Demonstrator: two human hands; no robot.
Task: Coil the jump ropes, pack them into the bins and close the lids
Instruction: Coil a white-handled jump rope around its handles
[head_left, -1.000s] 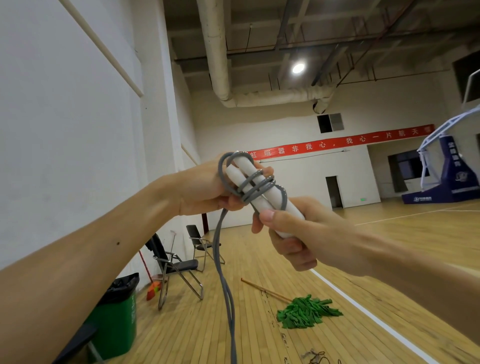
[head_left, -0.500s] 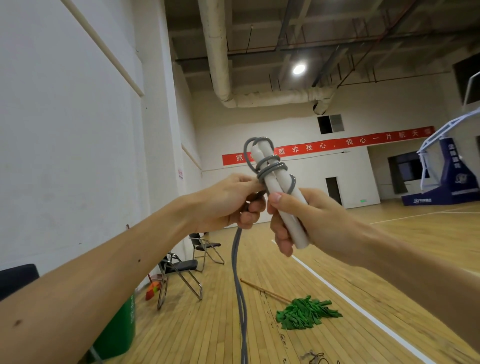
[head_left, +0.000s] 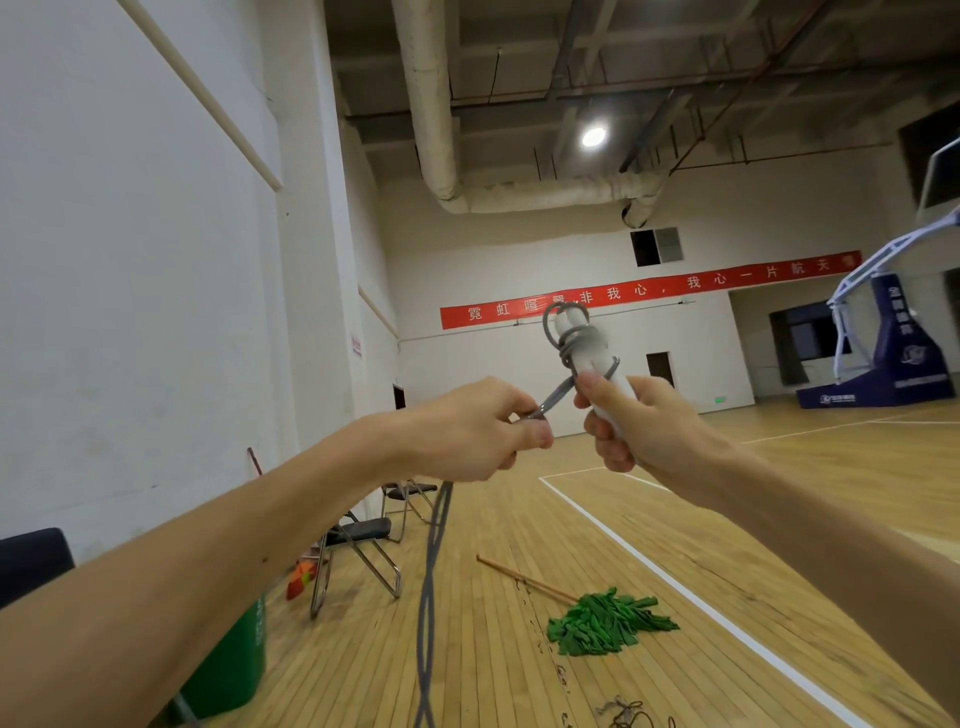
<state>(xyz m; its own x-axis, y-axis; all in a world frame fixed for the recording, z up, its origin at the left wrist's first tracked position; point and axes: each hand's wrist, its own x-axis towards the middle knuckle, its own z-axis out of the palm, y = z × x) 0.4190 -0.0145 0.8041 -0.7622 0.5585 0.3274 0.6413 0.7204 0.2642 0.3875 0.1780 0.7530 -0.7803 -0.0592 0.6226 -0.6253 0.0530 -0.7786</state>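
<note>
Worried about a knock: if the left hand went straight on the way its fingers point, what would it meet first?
Likely the right hand, which grips the white handles; depth is unclear.

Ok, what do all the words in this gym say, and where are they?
"霓虹喧…,非我心,我心一片航天": red banner on the far wall; one character hides behind the jump rope handles, the last is unclear.
Blue hoop base: white writing, too blurred.
Small red wall sign: too small.
Green bin: white marks, unreadable.
</note>
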